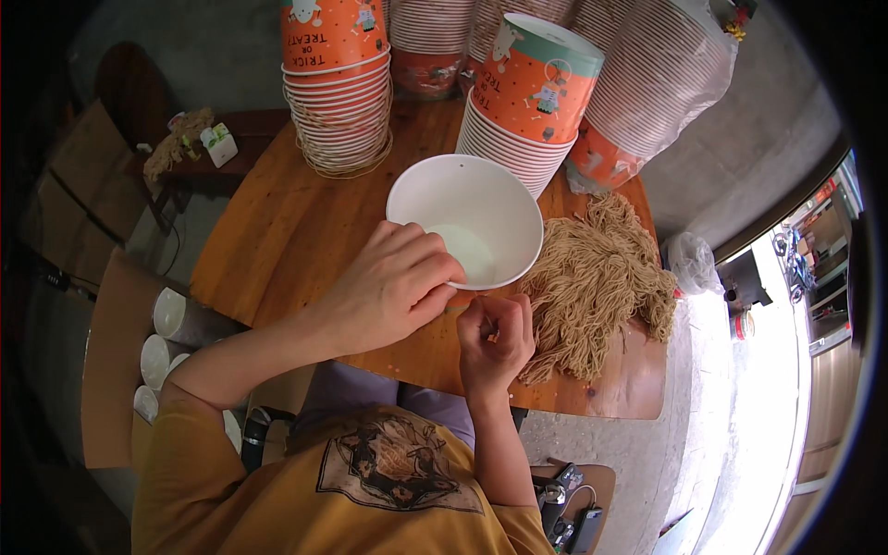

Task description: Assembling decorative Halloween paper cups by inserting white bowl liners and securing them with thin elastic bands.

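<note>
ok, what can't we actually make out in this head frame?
- Right hand: fist curled, so whatever it pinches is hidden by its own fingers.
- White paper bowl: near rim and outer wall covered by the left hand.
- Cup stacks: tops cut off by the upper edge.
- Pile of tan string: single strands too fine to separate.

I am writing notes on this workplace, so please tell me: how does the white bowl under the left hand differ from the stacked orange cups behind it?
The white bowl stands alone with its mouth up, showing a plain white inside; the orange cups are nested in tilted stacks, mouths down. The bowl is held at its rim by the left hand; no hand touches the cups. Both rest on the wooden table and look like paper ware.
</note>
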Demonstrator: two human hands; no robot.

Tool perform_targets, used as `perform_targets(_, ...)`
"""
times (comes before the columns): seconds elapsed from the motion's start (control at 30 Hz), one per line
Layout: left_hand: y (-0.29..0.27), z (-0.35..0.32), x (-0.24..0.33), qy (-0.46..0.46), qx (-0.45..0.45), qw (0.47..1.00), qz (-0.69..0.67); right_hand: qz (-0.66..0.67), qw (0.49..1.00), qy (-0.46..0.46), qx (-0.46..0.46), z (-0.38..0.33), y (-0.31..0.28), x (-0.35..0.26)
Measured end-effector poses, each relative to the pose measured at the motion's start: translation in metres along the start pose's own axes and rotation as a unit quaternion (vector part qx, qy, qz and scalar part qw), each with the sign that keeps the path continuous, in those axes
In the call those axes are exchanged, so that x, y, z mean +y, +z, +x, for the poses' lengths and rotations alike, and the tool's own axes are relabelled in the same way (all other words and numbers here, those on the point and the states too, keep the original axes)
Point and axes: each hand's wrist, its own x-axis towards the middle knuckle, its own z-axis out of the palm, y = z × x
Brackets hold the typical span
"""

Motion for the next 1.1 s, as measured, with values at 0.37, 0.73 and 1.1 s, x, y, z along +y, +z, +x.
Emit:
perform_targets(0.37, -0.008, 0.017, 0.000, -0.084, -0.095, 0.985, -0.116, -0.008, 1.000, -0.006, -0.004, 0.000, -0.001, 0.004)
perform_targets(0.73, -0.010, 0.067, -0.023, -0.219, -0.430, 0.836, -0.260, 0.004, 0.997, 0.039, -0.069, 0.011, -0.011, -0.001)
perform_targets(1.1, -0.006, 0.051, -0.012, -0.042, -0.158, 0.972, -0.169, 0.116, 0.963, 0.179, -0.168, 0.048, -0.025, -0.001)
